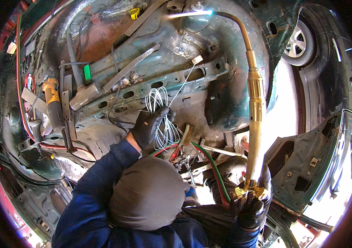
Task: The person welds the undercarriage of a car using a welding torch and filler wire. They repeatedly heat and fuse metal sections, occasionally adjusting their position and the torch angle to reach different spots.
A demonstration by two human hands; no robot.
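Note:
My gloved left hand is closed around a loose coil of thin pale wire. One straight length of it runs up and right, ending in a small white tag-like piece. In my gloved right hand is a brass gas torch, gripped low by its valve knobs and standing upright. Its bent neck curves left at the top. A bright flame burns from the tip, pointing left across the green-and-rust car body panel. A green and red hose runs toward the torch's lower end.
On the panel's left lie a yellow and black angle grinder, a hammer and flat metal bars. A red hose runs down the left side. A stripped car door and a car wheel stand at right.

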